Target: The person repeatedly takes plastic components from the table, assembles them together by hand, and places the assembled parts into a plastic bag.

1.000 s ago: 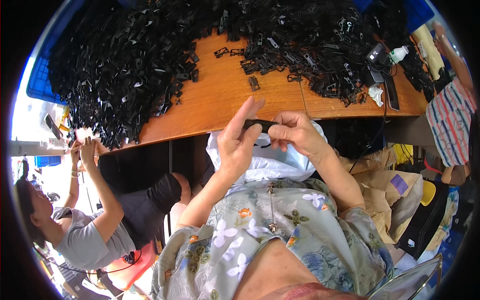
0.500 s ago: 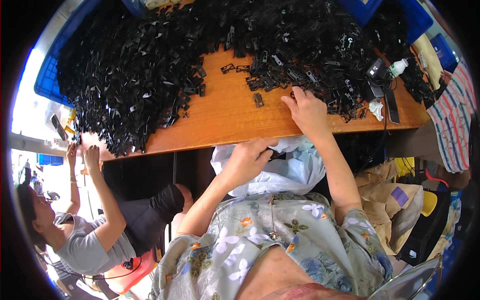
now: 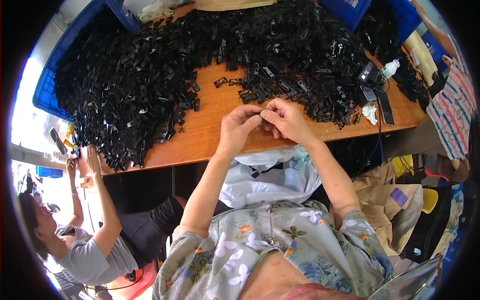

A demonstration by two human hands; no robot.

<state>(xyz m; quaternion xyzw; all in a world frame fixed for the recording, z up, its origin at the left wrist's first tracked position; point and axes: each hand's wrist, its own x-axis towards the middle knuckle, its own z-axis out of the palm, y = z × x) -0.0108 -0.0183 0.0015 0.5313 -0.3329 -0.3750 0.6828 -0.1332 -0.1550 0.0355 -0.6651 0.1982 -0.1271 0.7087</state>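
Observation:
Over the table's front edge my two hands meet with fingertips pinched together. My left hand (image 3: 237,129) and my right hand (image 3: 288,123) grip a small black plastic part (image 3: 259,114) between them; the fingers hide most of it. Behind my right hand lies a heap of black plastic parts (image 3: 320,75), flat pieces with cut-out openings. A larger mound of black pieces (image 3: 125,85) covers the left of the wooden table (image 3: 210,112). Below my hands, a whitish plastic bag (image 3: 240,187) hangs open at my lap, with a few black pieces (image 3: 265,171) inside.
A black device (image 3: 370,75) with a cable, a white bottle (image 3: 390,68), a dark phone-like slab (image 3: 385,108) and crumpled tissue (image 3: 370,114) lie at right. Blue crates (image 3: 50,80) border the heaps. One co-worker (image 3: 95,255) sits at left; another person in a striped shirt (image 3: 452,110) is at right.
My left hand has risen from the bag and my right hand has drawn in from the heap; they now meet. The lone black part on the bare wood is gone from its spot.

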